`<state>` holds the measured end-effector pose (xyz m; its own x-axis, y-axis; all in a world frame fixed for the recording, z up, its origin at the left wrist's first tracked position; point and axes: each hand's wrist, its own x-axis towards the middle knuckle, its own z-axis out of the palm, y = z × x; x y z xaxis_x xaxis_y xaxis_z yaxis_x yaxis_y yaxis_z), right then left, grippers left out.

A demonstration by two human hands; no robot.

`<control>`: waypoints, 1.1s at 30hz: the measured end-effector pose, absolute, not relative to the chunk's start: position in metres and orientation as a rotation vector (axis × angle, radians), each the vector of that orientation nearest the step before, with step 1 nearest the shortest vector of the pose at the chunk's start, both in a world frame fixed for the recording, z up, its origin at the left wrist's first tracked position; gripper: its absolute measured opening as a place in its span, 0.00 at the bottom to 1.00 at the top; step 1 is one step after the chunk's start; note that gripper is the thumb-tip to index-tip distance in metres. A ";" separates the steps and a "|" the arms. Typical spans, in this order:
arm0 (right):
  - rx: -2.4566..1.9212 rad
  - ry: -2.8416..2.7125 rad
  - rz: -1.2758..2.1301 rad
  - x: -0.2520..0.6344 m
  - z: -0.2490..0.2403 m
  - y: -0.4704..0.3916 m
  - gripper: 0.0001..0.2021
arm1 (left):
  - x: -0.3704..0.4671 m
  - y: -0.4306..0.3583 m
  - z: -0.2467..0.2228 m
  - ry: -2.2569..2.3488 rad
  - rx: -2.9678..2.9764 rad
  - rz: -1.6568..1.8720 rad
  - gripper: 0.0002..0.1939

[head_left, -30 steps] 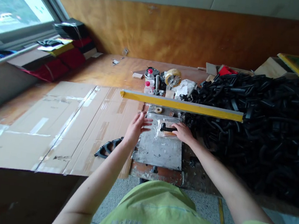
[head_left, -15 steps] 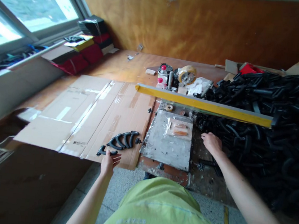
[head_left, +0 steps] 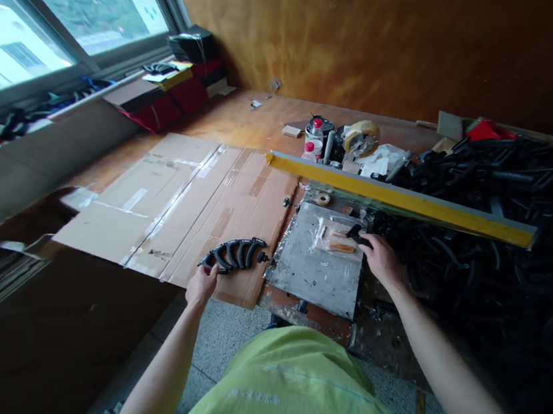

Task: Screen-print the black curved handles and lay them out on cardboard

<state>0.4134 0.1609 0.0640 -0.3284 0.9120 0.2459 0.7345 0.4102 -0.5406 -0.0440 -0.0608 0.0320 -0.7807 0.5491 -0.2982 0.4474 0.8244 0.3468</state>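
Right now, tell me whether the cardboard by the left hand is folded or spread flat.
Spread flat. The cardboard lies open on the bench, taped seams showing, with black handles resting on its near edge.

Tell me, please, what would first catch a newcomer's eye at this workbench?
Probably the big heap of black plastic handles filling the bench's right side, with a long yellow bar lying across in front of it. Next, the flattened cardboard on the left, where the left hand touches a row of handles. The right hand holds one handle at the metal plate.
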 end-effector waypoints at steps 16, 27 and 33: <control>-0.722 -2.777 0.527 0.235 0.097 0.105 0.14 | 0.018 -0.053 0.017 2.919 1.093 0.306 0.25; -0.940 -3.203 0.786 0.109 0.067 0.102 0.20 | 0.025 -0.026 0.022 2.768 1.090 0.209 0.26; -0.988 -3.161 0.829 0.103 0.059 0.093 0.22 | 0.019 -0.016 0.032 2.730 1.030 0.199 0.22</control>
<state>0.1026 0.0927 0.0589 -0.7989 0.4606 -0.3869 0.5912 0.7200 -0.3634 0.0186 -0.0155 0.0321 -0.7317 0.6642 -0.1532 0.6349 0.7458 0.2015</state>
